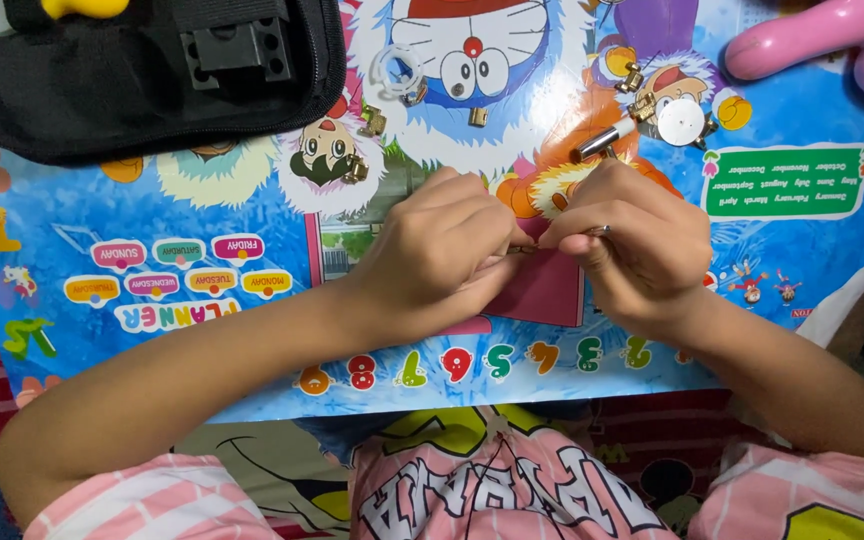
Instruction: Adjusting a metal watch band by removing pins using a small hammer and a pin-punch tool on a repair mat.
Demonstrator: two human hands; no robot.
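A small metal part, mostly hidden, sits pinched between the fingertips of both hands just above the middle of a colourful cartoon planner board. The left hand is curled tight, thumb and forefinger closed on the part from the left. The right hand is likewise clenched, pressing a slim metal tool toward the same spot; what the tool is cannot be told. Beyond the right hand lies a silver cylinder, near a round silver disc and several small brass fittings. A black pouch covers the board's far-left corner; a pink soft toy lies at the far right.
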